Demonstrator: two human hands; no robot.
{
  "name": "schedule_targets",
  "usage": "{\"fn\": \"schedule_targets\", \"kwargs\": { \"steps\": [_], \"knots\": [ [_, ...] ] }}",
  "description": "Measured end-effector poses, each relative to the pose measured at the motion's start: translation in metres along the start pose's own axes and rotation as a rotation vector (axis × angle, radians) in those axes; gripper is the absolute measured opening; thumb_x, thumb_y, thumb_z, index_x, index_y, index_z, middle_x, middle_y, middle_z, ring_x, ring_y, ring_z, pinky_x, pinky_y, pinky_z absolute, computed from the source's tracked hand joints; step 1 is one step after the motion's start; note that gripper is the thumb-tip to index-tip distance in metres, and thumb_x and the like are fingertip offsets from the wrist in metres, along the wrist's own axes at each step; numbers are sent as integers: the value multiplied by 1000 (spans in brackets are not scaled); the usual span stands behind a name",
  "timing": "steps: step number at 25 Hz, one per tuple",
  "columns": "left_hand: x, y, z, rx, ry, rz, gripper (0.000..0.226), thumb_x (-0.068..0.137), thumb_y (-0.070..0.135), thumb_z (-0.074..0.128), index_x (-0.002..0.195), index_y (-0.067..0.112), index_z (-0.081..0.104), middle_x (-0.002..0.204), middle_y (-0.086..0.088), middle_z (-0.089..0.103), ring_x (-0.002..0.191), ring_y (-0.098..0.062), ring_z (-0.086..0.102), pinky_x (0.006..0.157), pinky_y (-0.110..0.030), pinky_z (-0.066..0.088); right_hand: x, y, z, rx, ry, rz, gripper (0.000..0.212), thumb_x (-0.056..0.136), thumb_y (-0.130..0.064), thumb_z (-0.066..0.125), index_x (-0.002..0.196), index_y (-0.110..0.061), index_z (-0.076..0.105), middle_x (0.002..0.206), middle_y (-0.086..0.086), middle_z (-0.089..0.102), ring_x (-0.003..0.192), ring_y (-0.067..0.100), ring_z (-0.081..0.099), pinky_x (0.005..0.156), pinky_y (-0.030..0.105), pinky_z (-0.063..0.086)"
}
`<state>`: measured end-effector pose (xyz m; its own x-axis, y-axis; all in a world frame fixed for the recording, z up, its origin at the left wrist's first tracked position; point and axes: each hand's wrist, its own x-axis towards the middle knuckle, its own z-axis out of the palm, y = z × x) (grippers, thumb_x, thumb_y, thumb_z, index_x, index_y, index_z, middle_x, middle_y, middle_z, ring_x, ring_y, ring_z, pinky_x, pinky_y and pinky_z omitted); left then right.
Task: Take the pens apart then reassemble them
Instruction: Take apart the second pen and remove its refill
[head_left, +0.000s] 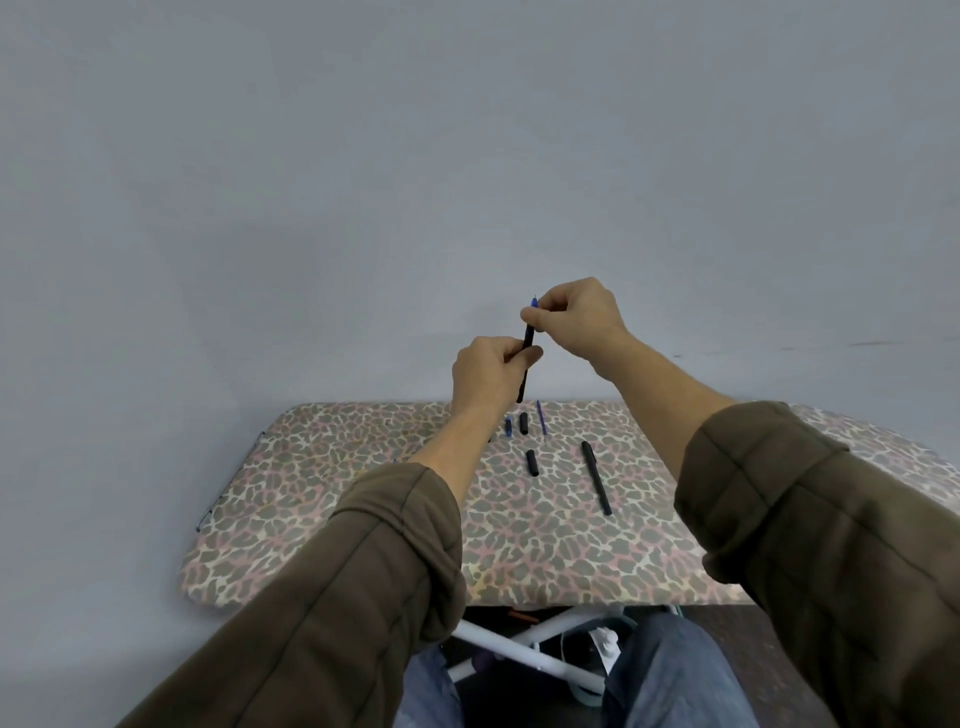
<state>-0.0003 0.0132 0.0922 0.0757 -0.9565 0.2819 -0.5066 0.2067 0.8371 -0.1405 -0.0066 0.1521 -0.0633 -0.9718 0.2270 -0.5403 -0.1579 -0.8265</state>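
The left hand (485, 371) is gripping the barrel (529, 336) round its middle, holding it up above the table (363, 519). The right hand (576, 312) is pinching the blue refill (533, 301), which is poking out just above the left grip. The barrel's long axis is running nearly upright, with the tip end pointing up and leaning slightly right. I cannot tell whether the refill is going in or coming out. Either way, it probably wants moving straight along the barrel's line, with a firm lower grip and no bending. Loose parts (532, 462) are lying below the hands.
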Motion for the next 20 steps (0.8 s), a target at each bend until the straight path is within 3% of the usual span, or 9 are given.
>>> {"fn": "schedule_targets", "kwargs": {
  "steps": [3, 8, 12, 15, 18, 20],
  "knots": [
    [-2, 6, -4, -45, -42, -4, 25, 94, 36, 71, 79, 17, 78, 81, -10, 75, 77, -28, 67, 72, -40, 53, -2, -3, -8, 17, -38, -14, 24, 93, -20, 77, 91, 4, 75, 77, 7, 58, 66, 19, 46, 54, 26, 38],
    [-4, 6, -5, -96, -84, 8, 24, 98, 32, 66, 81, 20, 77, 87, 6, 76, 88, -12, 70, 74, -26, 48, -7, -8, -14, 39, -116, -58, 16, 98, -19, 72, 89, -8, 79, 71, 1, 57, 65, 15, 46, 59, 27, 40],
    [-5, 2, -5, -126, -76, 19, 21, 99, 32, 65, 84, 23, 77, 88, 10, 76, 90, -4, 69, 72, -17, 45, -8, -10, -13, 95, -163, -12, 21, 94, -25, 71, 94, -5, 78, 84, 7, 63, 72, 18, 52, 56, 30, 38],
    [-5, 1, -5, -146, -68, 14, 20, 99, 33, 65, 86, 24, 76, 86, 14, 74, 88, 4, 66, 70, -15, 43, -10, -11, -6, 94, -80, -38, 21, 90, -29, 78, 96, -9, 80, 86, 1, 72, 76, 14, 61, 64, 26, 49],
    [-5, 1, -3, -148, -77, 19, 20, 99, 33, 65, 84, 26, 75, 86, 14, 74, 88, 4, 65, 67, -15, 42, -11, -11, -2, 78, -3, -56, 9, 90, -20, 79, 96, -14, 80, 84, -3, 74, 72, 12, 64, 56, 21, 49],
    [-5, 0, -3, -149, -76, 18, 21, 99, 33, 65, 83, 26, 75, 87, 12, 75, 89, 1, 66, 68, -16, 43, -12, -12, -1, 74, -5, -58, 12, 91, -16, 78, 103, -16, 80, 82, -6, 72, 74, 10, 64, 57, 19, 48]
  ]
}}
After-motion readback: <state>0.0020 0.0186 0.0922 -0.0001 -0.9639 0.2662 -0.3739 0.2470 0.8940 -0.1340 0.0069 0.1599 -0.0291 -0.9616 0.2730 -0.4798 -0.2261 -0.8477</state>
